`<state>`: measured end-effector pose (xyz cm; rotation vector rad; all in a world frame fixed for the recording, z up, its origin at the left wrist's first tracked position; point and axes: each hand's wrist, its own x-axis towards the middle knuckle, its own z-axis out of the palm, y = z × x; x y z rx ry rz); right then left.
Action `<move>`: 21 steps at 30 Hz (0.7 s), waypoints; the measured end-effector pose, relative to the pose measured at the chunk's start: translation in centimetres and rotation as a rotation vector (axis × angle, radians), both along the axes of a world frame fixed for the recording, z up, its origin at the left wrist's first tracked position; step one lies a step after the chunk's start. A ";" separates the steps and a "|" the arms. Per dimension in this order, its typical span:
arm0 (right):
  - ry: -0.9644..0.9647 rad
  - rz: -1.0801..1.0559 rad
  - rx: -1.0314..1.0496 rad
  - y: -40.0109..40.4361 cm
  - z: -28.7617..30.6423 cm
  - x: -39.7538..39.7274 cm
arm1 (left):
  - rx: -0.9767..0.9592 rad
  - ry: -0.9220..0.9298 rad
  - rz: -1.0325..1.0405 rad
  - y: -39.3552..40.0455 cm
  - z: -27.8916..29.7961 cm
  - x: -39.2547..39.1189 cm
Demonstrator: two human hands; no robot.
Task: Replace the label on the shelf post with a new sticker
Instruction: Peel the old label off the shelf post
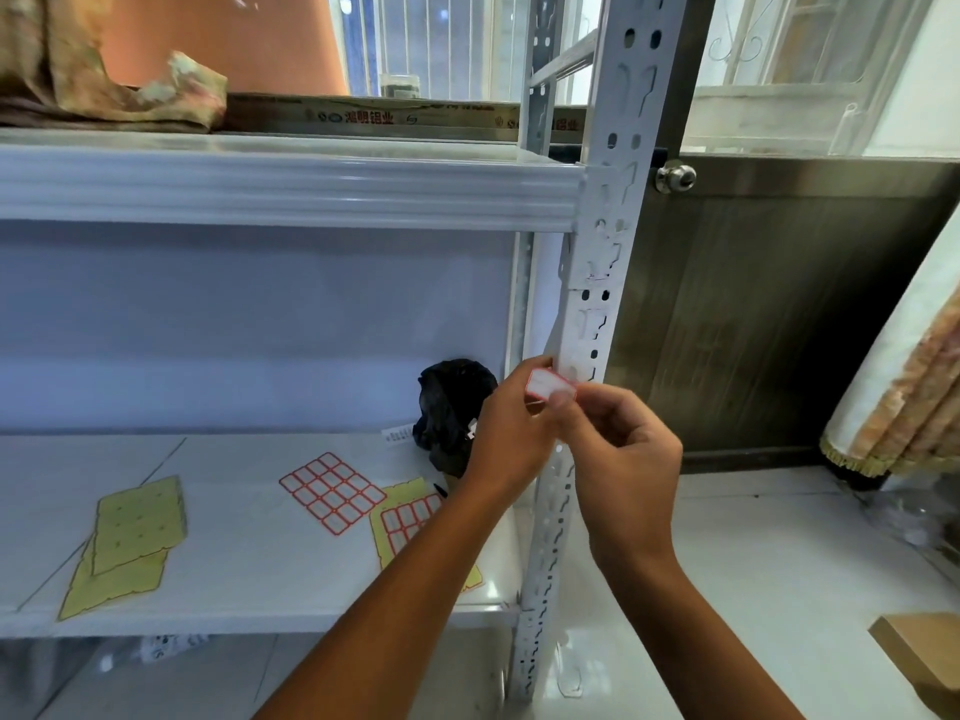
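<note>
A small white sticker with a red border [545, 383] is pinched between both hands right in front of the white perforated shelf post [605, 241]. My left hand [511, 426] holds its left side with thumb and fingers. My right hand [621, 444] grips its right edge with the thumb on top. The sticker's upper corner touches or nearly touches the post's front face. A torn strip of old label residue shows higher up on the post [597, 275].
On the lower shelf [249, 553] lie a sheet of red-bordered stickers [332, 492], a second sheet on yellow backing [408, 522], yellow pads [137, 530], a black pen tip [440, 488] and a crumpled black bag [452, 413]. A metal door panel [779, 304] stands right of the post.
</note>
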<state>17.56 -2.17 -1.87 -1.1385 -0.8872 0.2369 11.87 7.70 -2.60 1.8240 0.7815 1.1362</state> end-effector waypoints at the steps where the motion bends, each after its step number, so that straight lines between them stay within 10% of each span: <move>1: 0.064 0.045 -0.024 -0.1 -0.9 -0.2 | -0.016 -0.005 -0.016 -0.1 -0.8 -0.6; 8: 0.200 0.127 -0.251 1.0 -6.5 -1.5 | -0.417 -0.312 0.019 -1.6 -6.7 -7.5; 21: 0.166 0.295 -0.511 6.1 -10.5 -3.4 | -0.242 -0.045 0.281 0.5 -10.5 -9.7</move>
